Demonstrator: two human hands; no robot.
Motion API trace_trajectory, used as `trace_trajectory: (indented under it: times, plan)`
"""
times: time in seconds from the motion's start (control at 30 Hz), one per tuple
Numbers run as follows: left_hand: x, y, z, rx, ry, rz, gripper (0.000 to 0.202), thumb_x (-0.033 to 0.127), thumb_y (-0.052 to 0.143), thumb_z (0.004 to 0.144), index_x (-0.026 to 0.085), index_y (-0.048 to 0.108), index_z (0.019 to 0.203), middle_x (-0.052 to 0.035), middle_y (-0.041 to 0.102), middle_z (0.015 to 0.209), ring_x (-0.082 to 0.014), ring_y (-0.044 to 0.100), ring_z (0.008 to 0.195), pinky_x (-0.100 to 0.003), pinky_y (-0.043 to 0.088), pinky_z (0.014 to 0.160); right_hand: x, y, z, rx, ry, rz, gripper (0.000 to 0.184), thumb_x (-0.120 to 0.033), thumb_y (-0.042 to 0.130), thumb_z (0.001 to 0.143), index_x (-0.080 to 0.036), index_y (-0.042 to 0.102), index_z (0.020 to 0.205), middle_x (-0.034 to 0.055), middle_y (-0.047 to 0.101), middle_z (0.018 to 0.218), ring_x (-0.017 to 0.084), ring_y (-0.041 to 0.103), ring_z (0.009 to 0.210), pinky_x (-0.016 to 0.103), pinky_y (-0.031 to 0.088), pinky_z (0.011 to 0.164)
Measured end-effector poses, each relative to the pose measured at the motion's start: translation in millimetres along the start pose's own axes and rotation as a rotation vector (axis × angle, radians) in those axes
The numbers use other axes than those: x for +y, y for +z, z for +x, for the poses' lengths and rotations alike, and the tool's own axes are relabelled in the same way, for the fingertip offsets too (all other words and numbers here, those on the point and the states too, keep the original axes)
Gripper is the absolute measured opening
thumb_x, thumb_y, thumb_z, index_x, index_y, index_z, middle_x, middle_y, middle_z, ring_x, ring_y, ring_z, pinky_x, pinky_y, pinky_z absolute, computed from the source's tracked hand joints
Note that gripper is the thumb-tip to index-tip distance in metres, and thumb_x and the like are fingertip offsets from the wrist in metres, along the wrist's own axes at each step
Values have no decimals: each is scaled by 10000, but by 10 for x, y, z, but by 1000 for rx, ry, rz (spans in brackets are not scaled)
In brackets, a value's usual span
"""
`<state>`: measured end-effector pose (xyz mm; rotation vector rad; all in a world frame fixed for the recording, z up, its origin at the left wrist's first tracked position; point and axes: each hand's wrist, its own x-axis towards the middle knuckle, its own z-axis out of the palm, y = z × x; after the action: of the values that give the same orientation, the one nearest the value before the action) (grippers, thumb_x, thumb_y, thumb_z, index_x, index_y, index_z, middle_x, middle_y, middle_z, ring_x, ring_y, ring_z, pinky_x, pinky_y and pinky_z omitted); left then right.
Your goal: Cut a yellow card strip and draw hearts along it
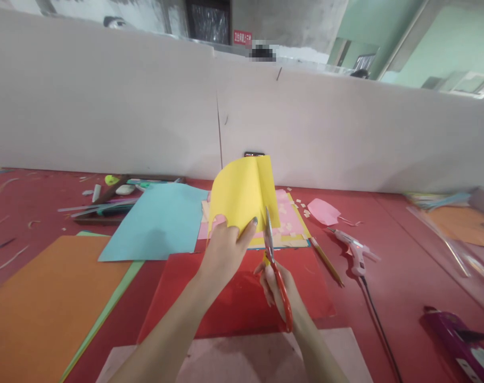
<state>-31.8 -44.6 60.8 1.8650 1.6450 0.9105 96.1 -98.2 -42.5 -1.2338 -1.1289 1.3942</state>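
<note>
My left hand [226, 247] is closed on the lower edge of a yellow paper sheet [237, 191], thumb on top. The sheet is held up off the table and bends along a line near its right side. In my right hand [279, 287] are red-handled scissors [284, 298], pointing away from me. Their blades meet the sheet's lower edge, right of my left thumb. Below both hands lies a red sheet [234, 298], with a pale pink sheet [242, 361] nearer to me. Pink and yellow papers with small cut bits lie behind the held sheet.
To the left are a light blue sheet [157, 223], an orange sheet [58, 298] and a tray [93, 217] of tools. At right lie a pencil [327, 262], a corded glue gun [355, 252], a pink cutout [323, 211] and a purple device [457, 340]. A white partition [146, 106] rises behind.
</note>
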Motion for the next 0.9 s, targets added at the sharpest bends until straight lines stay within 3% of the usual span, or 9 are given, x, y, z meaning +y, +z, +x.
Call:
trace_trajectory:
  times: [0.37, 0.9]
  plan:
    - [1, -5, -6, 19, 26, -13, 464, 401, 422, 800, 241, 182, 437, 54, 172, 434, -105, 256, 416, -292, 263, 435, -92, 20, -45, 7, 23, -11, 481, -636, 454, 749, -156, 490, 757, -85, 299, 489, 35, 258, 367, 176, 214, 345]
    - [-18, 17, 4, -7, -46, -35, 499, 451, 416, 797, 232, 155, 432, 54, 163, 437, -97, 196, 415, -290, 222, 417, -153, 13, -69, 90, 39, -136, 470, -646, 480, 717, -182, 443, 653, -82, 294, 429, 48, 258, 368, 188, 207, 346]
